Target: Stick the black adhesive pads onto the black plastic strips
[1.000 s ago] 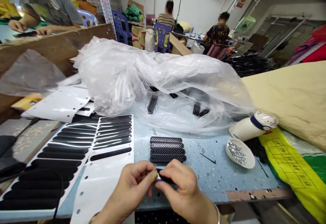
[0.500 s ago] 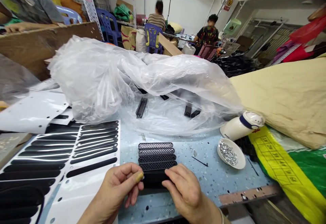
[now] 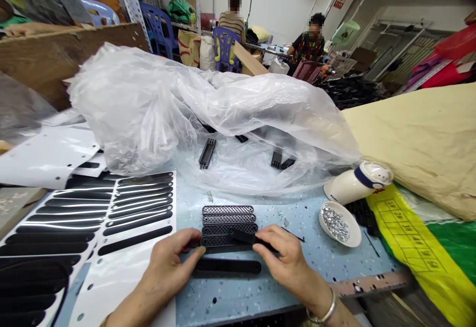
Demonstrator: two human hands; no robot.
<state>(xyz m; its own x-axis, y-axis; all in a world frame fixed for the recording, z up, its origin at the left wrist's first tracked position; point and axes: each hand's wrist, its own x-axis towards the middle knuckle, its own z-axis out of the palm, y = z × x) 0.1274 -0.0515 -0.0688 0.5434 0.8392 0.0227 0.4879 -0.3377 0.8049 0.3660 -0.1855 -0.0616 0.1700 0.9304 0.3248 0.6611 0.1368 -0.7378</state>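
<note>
Blue speckled worktop (image 3: 305, 267), row of 4 black mesh grilles (image 3: 227, 225). To seat this well, I'd keep the black strip (image 3: 227, 266) parallel to that row. My left hand (image 3: 169, 265) is loosely curled, fingertips on the strip's left end. My right hand (image 3: 286, 257) pinches a small black piece (image 3: 247, 237) over the nearest grille.

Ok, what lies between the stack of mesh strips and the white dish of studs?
In the head view, between the mesh strips and the dish lies bare blue tabletop with small scraps and one thin black sliver.
</note>
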